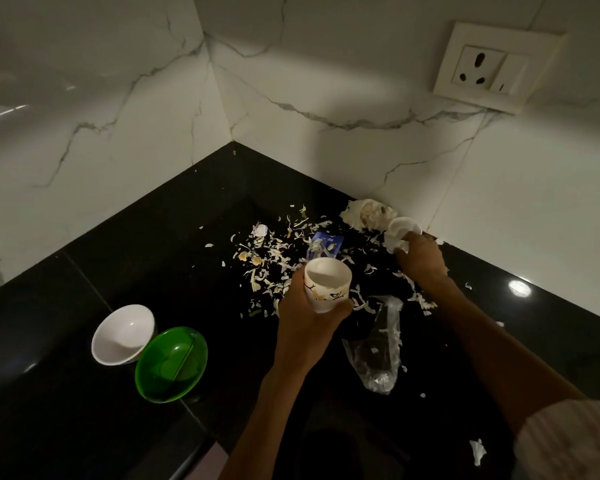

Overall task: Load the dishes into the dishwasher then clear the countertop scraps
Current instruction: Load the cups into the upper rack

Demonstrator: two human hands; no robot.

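My left hand [307, 315] grips a white cup with a floral pattern [327, 284], held just above the black countertop [118, 271] with its mouth facing up. My right hand [421, 259] reaches to the back right by the wall and holds a small white cup or lid [403, 228]; its fingers curl round it. A white bowl [122, 335] and a green bowl [171, 363] sit side by side on the counter at the left. Pale vegetable scraps [274, 258] are strewn over the middle of the counter, with a larger heap [366, 214] against the wall.
A crumpled clear plastic bag [378, 355] lies on the counter between my forearms. A blue wrapper [326, 244] lies among the scraps behind the cup. Marble walls meet in a corner behind, with a wall socket [492, 69] at upper right. The counter's front edge runs at lower left.
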